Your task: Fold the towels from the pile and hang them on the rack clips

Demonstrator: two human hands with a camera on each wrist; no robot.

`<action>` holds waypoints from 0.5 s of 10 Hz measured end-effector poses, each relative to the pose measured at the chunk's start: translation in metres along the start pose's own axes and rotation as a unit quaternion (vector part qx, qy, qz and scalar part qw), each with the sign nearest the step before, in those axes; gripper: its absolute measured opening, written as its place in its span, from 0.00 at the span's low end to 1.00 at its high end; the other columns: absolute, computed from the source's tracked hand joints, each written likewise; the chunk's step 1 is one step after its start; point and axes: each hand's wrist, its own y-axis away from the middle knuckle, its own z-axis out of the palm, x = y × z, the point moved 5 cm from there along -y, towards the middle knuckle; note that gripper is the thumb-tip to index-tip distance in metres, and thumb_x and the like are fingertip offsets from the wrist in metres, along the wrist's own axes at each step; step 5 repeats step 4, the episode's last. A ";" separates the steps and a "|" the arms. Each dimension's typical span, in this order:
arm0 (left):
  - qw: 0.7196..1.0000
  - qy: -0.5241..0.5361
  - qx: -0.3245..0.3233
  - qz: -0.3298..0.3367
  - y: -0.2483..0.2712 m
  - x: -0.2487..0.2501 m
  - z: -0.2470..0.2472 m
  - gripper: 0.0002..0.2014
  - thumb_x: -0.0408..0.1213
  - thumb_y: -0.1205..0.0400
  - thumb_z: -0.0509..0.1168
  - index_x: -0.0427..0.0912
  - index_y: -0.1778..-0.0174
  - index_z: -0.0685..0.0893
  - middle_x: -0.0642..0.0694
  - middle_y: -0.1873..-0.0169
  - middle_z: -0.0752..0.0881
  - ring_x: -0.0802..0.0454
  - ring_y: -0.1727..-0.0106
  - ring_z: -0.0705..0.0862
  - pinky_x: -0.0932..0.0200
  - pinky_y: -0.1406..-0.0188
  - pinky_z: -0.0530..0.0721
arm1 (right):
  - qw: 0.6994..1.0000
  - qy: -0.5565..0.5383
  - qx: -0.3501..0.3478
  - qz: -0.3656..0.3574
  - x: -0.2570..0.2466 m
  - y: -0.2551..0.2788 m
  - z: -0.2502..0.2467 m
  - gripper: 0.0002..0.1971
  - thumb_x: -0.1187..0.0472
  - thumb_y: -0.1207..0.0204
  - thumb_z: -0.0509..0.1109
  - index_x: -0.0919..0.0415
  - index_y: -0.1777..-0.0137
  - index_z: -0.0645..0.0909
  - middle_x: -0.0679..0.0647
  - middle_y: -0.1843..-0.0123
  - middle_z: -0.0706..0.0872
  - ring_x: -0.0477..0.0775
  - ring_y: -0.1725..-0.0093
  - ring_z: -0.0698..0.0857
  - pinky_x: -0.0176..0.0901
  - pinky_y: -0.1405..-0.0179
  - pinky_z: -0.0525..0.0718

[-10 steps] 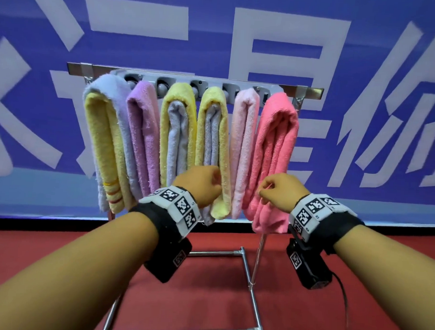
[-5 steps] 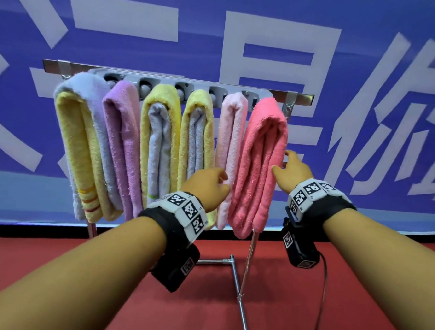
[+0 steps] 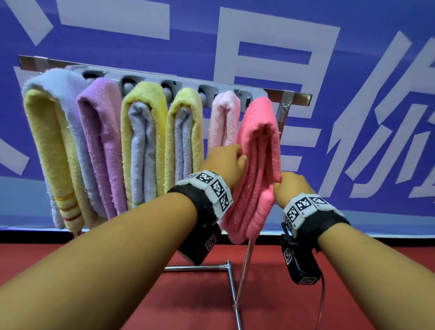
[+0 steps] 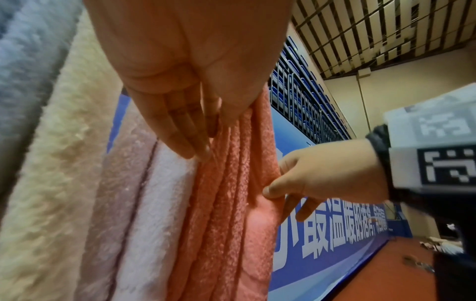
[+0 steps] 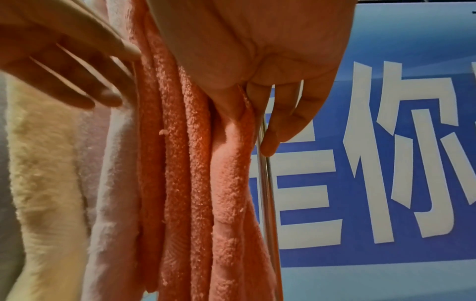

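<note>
Both hands on coral towel point(image 3: 259, 164): left hand point(image 3: 224, 162) flat w/ straight fingers, right hand point(image 3: 289, 186) apparently pinching edge.

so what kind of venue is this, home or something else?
Likely a sports hall or arena, not a home: blue seating rows in tiers, a big printed banner as backdrop, red floor under the towel rack.

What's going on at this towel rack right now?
A person stands at a metal rack where six folded terry towels already hang. Both hands are on the bright coral-pink towel at the rack's right end: the left hand lays straight fingers against its left face, and the right hand pinches its right edge between thumb and fingers. The pale pink towel hangs right beside it. No pile of unfolded towels is in view.
</note>
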 end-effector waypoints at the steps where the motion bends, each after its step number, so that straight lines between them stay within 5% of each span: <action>1: 1.000 0.004 0.002 0.010 -0.003 0.003 -0.004 0.09 0.39 0.17 0.59 0.39 0.54 0.82 0.38 0.56 0.87 0.39 0.52 0.83 0.54 0.55 0.78 | 1.000 0.007 -0.012 0.001 0.004 -0.001 0.003 0.10 0.63 0.23 0.56 0.60 0.60 0.78 0.59 0.59 0.83 0.62 0.62 0.80 0.44 0.65 0.75; 3: 0.997 -0.036 -0.061 -0.011 0.018 -0.007 -0.014 0.09 0.40 0.19 0.60 0.43 0.51 0.85 0.44 0.52 0.88 0.45 0.50 0.85 0.49 0.49 0.84 | 0.994 0.000 -0.105 -0.009 0.000 0.010 0.016 0.20 0.44 0.21 0.58 0.60 0.61 0.80 0.59 0.55 0.87 0.63 0.56 0.84 0.47 0.55 0.82; 5: 0.995 -0.056 -0.074 -0.040 0.034 -0.019 -0.031 0.10 0.38 0.21 0.61 0.44 0.49 0.85 0.45 0.51 0.88 0.45 0.50 0.85 0.49 0.50 0.86 | 0.993 -0.004 -0.118 -0.028 -0.012 0.025 0.012 0.16 0.48 0.25 0.63 0.61 0.59 0.84 0.57 0.57 0.89 0.60 0.57 0.87 0.46 0.51 0.85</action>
